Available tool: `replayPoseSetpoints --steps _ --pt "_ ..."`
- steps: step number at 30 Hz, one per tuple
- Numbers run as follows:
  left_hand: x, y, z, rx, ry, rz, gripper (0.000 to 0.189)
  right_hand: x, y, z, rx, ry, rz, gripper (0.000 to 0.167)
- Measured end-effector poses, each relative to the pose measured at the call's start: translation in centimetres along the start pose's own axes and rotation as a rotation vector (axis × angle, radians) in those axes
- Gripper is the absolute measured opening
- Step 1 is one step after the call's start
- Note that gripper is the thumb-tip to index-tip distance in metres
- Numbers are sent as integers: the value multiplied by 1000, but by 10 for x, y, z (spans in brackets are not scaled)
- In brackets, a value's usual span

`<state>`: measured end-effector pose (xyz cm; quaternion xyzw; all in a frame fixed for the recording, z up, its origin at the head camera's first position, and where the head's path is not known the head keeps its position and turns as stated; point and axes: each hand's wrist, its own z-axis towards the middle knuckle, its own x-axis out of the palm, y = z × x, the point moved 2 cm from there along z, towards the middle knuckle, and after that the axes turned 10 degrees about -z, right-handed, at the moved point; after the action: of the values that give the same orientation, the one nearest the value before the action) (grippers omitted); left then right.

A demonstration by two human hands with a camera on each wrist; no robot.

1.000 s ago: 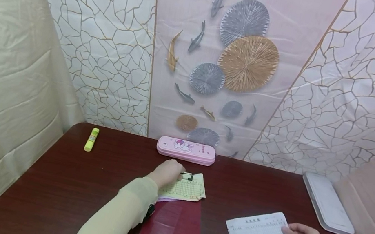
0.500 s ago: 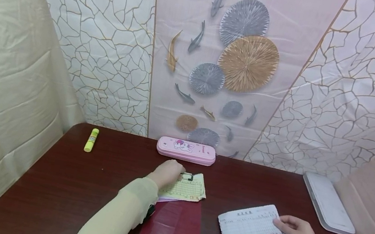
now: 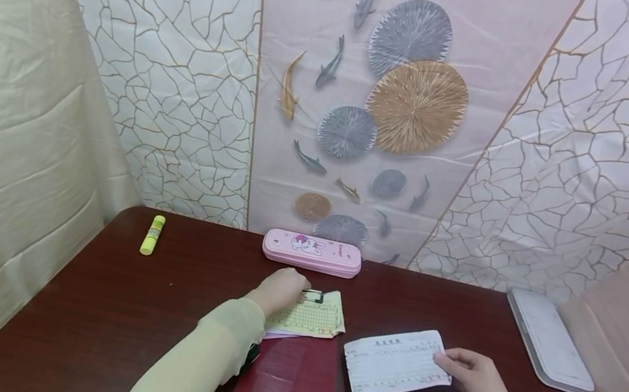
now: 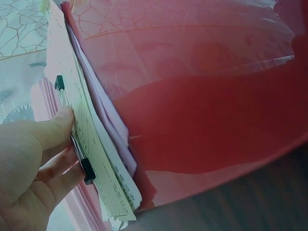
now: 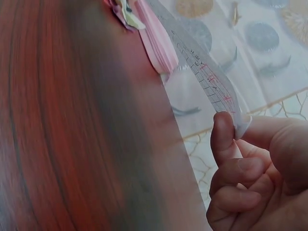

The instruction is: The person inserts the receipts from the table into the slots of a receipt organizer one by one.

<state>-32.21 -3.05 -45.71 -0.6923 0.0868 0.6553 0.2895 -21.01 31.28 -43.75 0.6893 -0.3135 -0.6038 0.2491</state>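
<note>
My left hand pinches the metal clip with black ends, its thumb on one side and fingers on the other. Under the clip lie pale yellow printed slips, with white and lilac sheets layered behind them in the left wrist view. They sit at the far end of a translucent red plastic folder with a pink label in its near corner. To the right, my right hand holds a white printed slip by its right edge, between thumb and fingers. The slip is slightly tilted and above the table.
A pink pencil case lies behind the folder, close to the left hand. A yellow glue stick is at the far left of the dark wooden table. Along the right edge lies a white flat case. Patterned cloth hangs behind.
My right hand has carried the white slip leftward and a little away from me, nearer the folder. The left hand stays at the clip.
</note>
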Motion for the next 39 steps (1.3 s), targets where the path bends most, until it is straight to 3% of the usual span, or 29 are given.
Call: replayPoseSetpoints --steps 12,31,39 --pt "0 1 1 11 -5 -4 18 27 21 10 -14 19 114 30" --pt "-1 1 0 -45 10 -38 24 76 51 30 -1 30 104 25" --pt "-2 0 0 -43 5 -42 22 92 59 36 61 26 117 26"
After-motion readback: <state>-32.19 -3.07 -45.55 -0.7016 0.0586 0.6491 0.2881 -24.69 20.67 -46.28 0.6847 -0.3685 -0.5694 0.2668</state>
